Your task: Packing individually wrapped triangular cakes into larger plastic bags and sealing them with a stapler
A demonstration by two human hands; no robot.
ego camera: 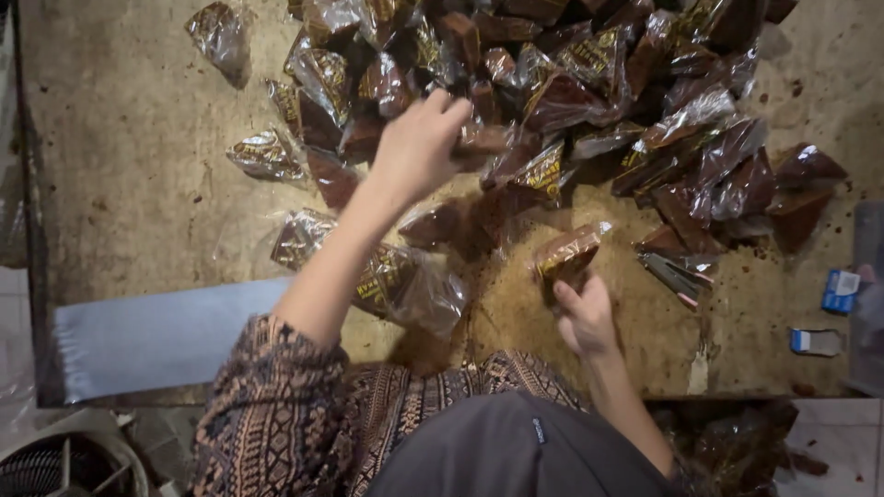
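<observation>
My left hand [419, 143] reaches out over a big pile of clear plastic packets [589, 83] filled with dark brown paste, its fingers closed on one brown packet [479, 140] at the pile's near edge. My right hand [582, 315] is closer to me and grips another packet [566, 253], a brown block in clear wrap with yellow print, held just above the stained brown work surface [129, 166]. More filled packets [396, 276] lie under my left forearm.
A loose packet [219, 32] lies apart at the far left, another [265, 155] left of the pile. A pale blue-grey sheet [157, 336] covers the near left edge. Two small blue-and-white boxes [840, 290] [815, 341] sit at the right. A fan grille [64, 465] is at bottom left.
</observation>
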